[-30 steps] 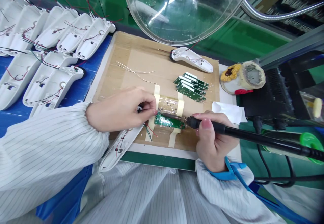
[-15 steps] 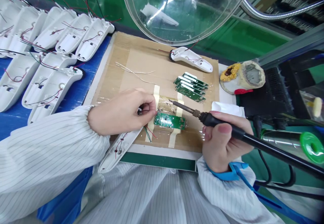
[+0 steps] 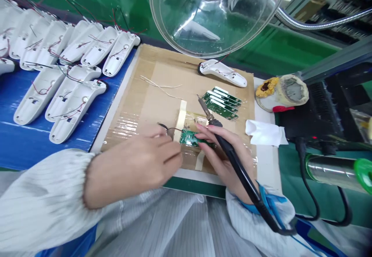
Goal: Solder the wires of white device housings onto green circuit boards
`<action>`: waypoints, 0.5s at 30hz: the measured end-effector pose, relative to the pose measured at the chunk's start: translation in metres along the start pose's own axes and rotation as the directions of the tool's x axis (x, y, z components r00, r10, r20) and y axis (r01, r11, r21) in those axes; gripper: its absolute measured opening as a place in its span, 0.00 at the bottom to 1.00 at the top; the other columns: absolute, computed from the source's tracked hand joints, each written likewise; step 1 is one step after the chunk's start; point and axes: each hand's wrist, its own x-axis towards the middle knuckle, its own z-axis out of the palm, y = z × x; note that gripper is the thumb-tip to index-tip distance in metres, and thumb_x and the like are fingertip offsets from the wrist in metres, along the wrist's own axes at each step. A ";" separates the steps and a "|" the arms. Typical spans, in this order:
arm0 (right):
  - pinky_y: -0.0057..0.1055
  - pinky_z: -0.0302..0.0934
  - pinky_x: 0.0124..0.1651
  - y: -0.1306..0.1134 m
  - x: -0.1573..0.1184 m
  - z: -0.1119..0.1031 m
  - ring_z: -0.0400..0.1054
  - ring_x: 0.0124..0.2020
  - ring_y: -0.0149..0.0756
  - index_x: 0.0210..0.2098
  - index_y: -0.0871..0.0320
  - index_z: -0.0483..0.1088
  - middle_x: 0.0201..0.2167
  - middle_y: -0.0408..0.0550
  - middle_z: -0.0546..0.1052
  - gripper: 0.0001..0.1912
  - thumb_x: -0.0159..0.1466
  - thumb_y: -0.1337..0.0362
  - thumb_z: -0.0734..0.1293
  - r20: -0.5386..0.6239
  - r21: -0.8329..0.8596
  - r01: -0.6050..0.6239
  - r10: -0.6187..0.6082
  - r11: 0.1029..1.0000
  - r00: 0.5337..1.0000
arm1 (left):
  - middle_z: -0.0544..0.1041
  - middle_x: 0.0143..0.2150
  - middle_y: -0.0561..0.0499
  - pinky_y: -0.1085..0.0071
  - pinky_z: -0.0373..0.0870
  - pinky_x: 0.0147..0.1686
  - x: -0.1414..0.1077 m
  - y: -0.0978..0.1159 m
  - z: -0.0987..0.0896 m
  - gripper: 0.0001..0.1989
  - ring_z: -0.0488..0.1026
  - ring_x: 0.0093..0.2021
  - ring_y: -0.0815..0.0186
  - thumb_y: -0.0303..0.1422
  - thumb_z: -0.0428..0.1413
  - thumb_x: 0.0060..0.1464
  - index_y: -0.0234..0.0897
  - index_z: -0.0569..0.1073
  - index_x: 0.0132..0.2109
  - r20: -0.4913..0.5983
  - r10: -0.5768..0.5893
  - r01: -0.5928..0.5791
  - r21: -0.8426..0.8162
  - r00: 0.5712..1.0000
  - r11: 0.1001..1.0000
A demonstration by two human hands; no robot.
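My right hand (image 3: 235,160) holds a soldering iron (image 3: 232,152) against the palm, its tip pointing up and away over the mat. The thumb and fingertips of that hand are on the right part of a small green circuit board (image 3: 188,137). Left of the board, my left hand (image 3: 139,162) is closed, blurred, with its fingers curled; what they hold is hidden. A thin black wire (image 3: 174,128) runs from beside its fingers to the board's left end. Strips of cream tape (image 3: 180,119) lie on the cardboard mat (image 3: 157,106) around the board.
Several white plastic housings (image 3: 69,109) with wires lie on the blue surface at left. Another housing (image 3: 223,73) and overlapping green boards (image 3: 222,102) lie at the mat's back right. Right are a crusted pot (image 3: 293,90), white paper (image 3: 264,133) and a solder spool (image 3: 331,168). A clear hood (image 3: 217,36) hangs above.
My right hand has moved left onto the board, and the iron has swung more upright. My left hand has come nearer me; the white housing below it no longer shows. The view has shifted slightly.
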 end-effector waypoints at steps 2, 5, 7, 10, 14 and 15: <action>0.38 0.76 0.55 -0.001 -0.002 -0.004 0.81 0.46 0.37 0.61 0.47 0.70 0.48 0.44 0.83 0.19 0.72 0.67 0.67 -0.119 -0.030 0.020 -0.023 0.999 0.993 | 0.80 0.35 0.44 0.59 0.72 0.42 0.000 0.011 0.004 0.22 0.75 0.33 0.57 0.18 0.43 0.62 0.34 0.81 0.36 0.090 0.116 -0.135 0.237 0.989 0.962; 0.39 0.75 0.46 0.001 -0.002 -0.009 0.78 0.34 0.36 0.57 0.50 0.75 0.43 0.45 0.83 0.15 0.73 0.59 0.67 -0.406 -0.160 0.062 -0.123 0.985 0.905 | 0.79 0.35 0.42 0.57 0.72 0.43 -0.006 0.010 0.005 0.21 0.76 0.35 0.55 0.15 0.43 0.58 0.32 0.80 0.36 0.117 0.048 -0.093 0.411 0.992 0.907; 0.36 0.72 0.40 0.002 0.001 -0.009 0.74 0.30 0.32 0.54 0.50 0.77 0.46 0.45 0.82 0.14 0.70 0.57 0.70 -0.559 -0.198 0.031 -0.139 0.980 0.817 | 0.81 0.40 0.42 0.58 0.71 0.47 -0.009 -0.004 0.008 0.20 0.77 0.39 0.56 0.16 0.43 0.63 0.30 0.79 0.41 -0.015 0.017 -0.011 0.363 1.000 0.932; 0.30 0.63 0.28 0.001 0.008 -0.008 0.68 0.24 0.28 0.46 0.50 0.80 0.38 0.42 0.80 0.10 0.70 0.54 0.71 -0.641 -0.099 0.035 -0.090 0.994 0.762 | 0.82 0.45 0.47 0.62 0.67 0.50 -0.007 -0.031 0.024 0.15 0.77 0.44 0.62 0.25 0.45 0.72 0.34 0.76 0.48 -0.274 -0.022 0.059 0.130 0.961 0.990; 0.29 0.56 0.21 -0.004 0.015 -0.004 0.63 0.20 0.27 0.36 0.54 0.79 0.26 0.41 0.76 0.16 0.74 0.52 0.66 -0.574 -0.005 0.158 -0.132 0.987 0.808 | 0.82 0.46 0.55 0.58 0.59 0.56 0.000 -0.043 0.047 0.08 0.73 0.51 0.60 0.29 0.52 0.72 0.43 0.76 0.46 -0.411 -0.102 0.127 0.034 0.906 0.991; 0.30 0.57 0.22 -0.004 0.015 -0.003 0.64 0.21 0.28 0.35 0.55 0.78 0.26 0.42 0.76 0.16 0.74 0.54 0.66 -0.541 -0.007 0.167 -0.144 0.986 0.828 | 0.82 0.45 0.55 0.55 0.57 0.59 0.001 -0.042 0.050 0.08 0.72 0.52 0.59 0.29 0.53 0.70 0.44 0.77 0.45 -0.434 -0.107 0.135 0.034 0.895 0.990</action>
